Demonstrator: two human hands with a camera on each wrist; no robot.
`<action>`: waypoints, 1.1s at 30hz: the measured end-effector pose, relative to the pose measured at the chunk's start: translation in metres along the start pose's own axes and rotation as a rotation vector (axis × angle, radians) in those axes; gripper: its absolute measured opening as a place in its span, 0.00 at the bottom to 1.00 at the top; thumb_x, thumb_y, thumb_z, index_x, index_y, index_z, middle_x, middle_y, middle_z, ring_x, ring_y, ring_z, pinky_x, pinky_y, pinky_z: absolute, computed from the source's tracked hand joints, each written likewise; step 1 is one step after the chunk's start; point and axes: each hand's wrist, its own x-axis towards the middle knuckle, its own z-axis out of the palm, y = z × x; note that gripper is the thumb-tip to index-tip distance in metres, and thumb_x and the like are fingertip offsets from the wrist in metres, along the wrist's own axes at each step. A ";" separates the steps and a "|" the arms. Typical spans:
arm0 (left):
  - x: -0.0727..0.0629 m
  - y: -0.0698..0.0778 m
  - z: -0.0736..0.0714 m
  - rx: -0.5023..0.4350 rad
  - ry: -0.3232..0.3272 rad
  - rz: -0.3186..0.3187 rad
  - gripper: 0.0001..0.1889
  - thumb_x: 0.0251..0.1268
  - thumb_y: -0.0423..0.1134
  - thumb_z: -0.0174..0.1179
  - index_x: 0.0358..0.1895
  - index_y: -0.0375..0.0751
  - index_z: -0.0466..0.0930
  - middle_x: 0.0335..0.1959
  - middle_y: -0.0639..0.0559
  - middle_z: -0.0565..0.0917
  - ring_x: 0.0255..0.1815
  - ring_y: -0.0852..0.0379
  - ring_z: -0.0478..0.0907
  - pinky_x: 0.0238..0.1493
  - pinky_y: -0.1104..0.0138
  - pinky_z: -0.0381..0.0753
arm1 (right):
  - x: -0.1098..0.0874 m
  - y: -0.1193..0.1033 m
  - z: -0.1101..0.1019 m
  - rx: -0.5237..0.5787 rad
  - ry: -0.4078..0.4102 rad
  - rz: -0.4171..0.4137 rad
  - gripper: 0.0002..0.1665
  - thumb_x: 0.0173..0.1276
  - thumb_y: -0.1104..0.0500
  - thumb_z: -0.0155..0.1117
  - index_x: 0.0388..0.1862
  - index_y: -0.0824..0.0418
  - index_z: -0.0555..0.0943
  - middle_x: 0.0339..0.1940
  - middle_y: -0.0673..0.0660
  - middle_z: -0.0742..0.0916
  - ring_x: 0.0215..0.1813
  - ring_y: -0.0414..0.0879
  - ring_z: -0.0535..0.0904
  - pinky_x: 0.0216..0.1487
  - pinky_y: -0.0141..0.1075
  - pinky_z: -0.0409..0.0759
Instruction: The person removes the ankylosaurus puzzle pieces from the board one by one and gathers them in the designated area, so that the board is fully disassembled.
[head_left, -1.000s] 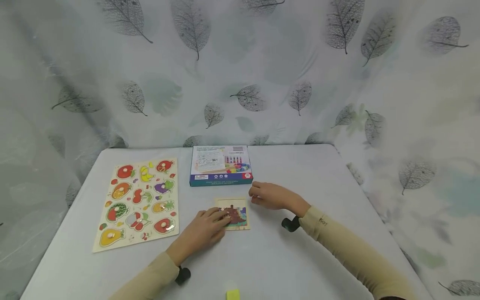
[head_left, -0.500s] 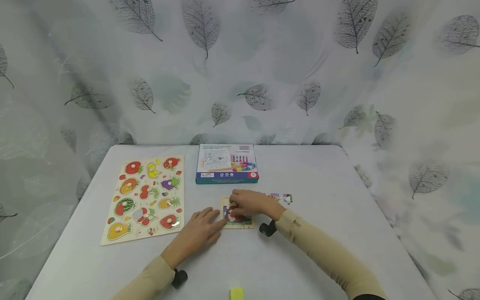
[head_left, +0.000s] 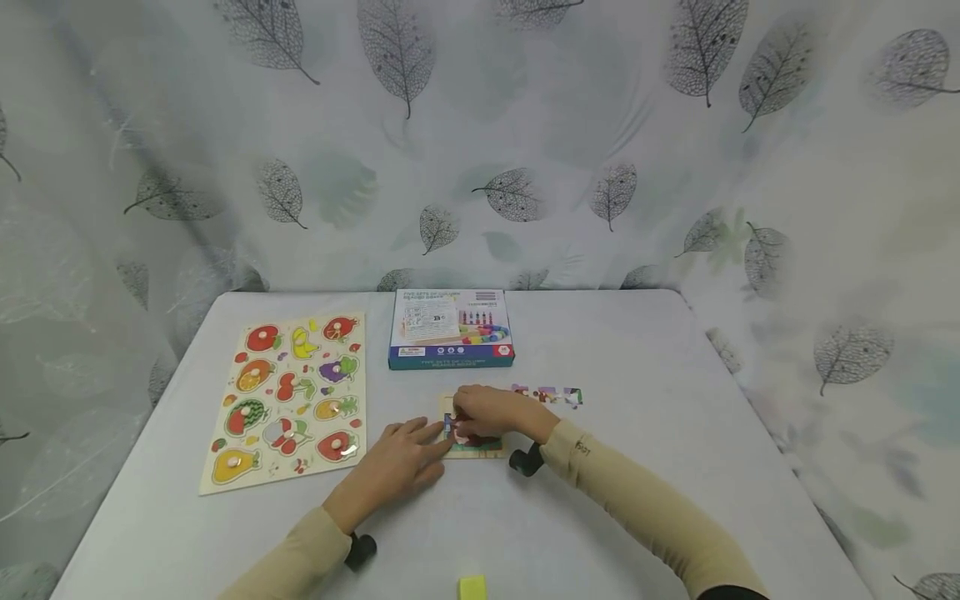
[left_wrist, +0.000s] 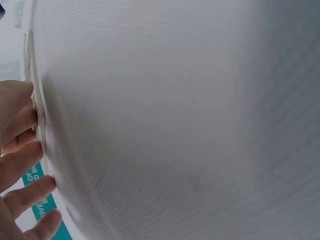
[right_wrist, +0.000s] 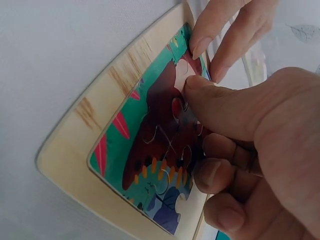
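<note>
A small wooden jigsaw puzzle with a brown dinosaur picture lies flat on the table, partly covered by both hands. My left hand rests at its left edge, fingers stretched, one reaching onto the picture. Over the puzzle my right hand bends down, and its thumb sits against a pinkish part of the picture. The hand seems to pinch a puzzle piece there, mostly hidden by the fingers. A bare spot shows at one corner of the tray. Loose puzzle pieces lie right of the puzzle.
A fruit peg board lies on the left of the white table. Behind the puzzle is a flat toy box. A yellow block sits at the front edge. Leaf-patterned curtain surrounds the table.
My right hand has moved left from the loose pieces onto the puzzle, uncovering those pieces. My left hand has drawn back slightly to the puzzle's left edge. The head view has shifted a little.
</note>
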 end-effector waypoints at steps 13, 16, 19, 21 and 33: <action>0.001 0.000 -0.001 0.045 0.024 0.027 0.20 0.68 0.51 0.63 0.62 0.53 0.83 0.63 0.48 0.83 0.65 0.42 0.79 0.59 0.47 0.81 | 0.000 0.002 0.003 0.108 -0.011 0.033 0.13 0.75 0.51 0.62 0.50 0.57 0.78 0.40 0.49 0.80 0.41 0.39 0.74 0.47 0.29 0.77; 0.001 -0.001 -0.001 0.046 0.025 0.029 0.20 0.68 0.51 0.63 0.62 0.53 0.83 0.63 0.48 0.83 0.65 0.42 0.79 0.58 0.47 0.81 | 0.000 0.002 0.002 0.118 -0.015 0.037 0.12 0.75 0.52 0.62 0.50 0.57 0.77 0.40 0.49 0.80 0.41 0.39 0.74 0.47 0.29 0.77; 0.002 -0.002 0.000 0.051 0.021 0.027 0.20 0.68 0.50 0.63 0.61 0.53 0.83 0.63 0.49 0.84 0.64 0.42 0.79 0.59 0.47 0.81 | 0.000 0.002 0.002 0.130 -0.022 0.046 0.12 0.74 0.52 0.62 0.50 0.57 0.76 0.39 0.49 0.79 0.40 0.39 0.74 0.46 0.28 0.77; 0.002 -0.002 0.000 0.059 0.019 0.026 0.20 0.68 0.50 0.63 0.61 0.53 0.83 0.62 0.49 0.84 0.64 0.42 0.79 0.59 0.47 0.81 | 0.001 0.002 0.002 0.137 -0.025 0.048 0.12 0.74 0.52 0.62 0.50 0.57 0.76 0.39 0.48 0.79 0.40 0.39 0.74 0.45 0.28 0.77; 0.002 -0.001 0.000 0.078 0.034 0.038 0.20 0.68 0.51 0.63 0.61 0.54 0.83 0.62 0.50 0.84 0.63 0.43 0.80 0.57 0.47 0.82 | -0.005 0.003 0.005 0.265 0.016 0.017 0.09 0.74 0.56 0.62 0.41 0.55 0.71 0.33 0.50 0.78 0.33 0.38 0.73 0.33 0.27 0.71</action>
